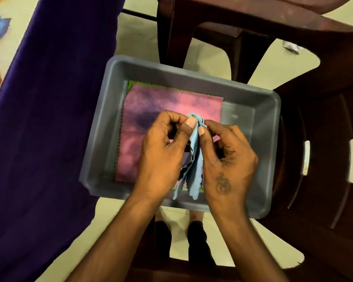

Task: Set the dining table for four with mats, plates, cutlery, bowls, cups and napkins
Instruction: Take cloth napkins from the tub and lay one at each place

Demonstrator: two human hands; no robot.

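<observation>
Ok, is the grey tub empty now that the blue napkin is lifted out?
No, a pink cloth lies flat in the grey tub, with a green one's edge showing beneath it.

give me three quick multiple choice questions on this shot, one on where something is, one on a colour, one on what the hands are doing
1. Where does the pink cloth lie?
A. flat in the grey tub
B. draped over the chair
C. on the floor

2. What colour is the cloth held between the hands?
A. green
B. light blue
C. white

3. How do the hands hold that cloth?
A. both pinch it near its top
B. only the left touches it
C. both lie flat on it

Answers:
1 A, the pink cloth covers much of the tub's bottom.
2 B, the blue cloth hangs down in light blue folds.
3 A, the left hand and right hand each press a thumb and fingers on its upper end.
</observation>
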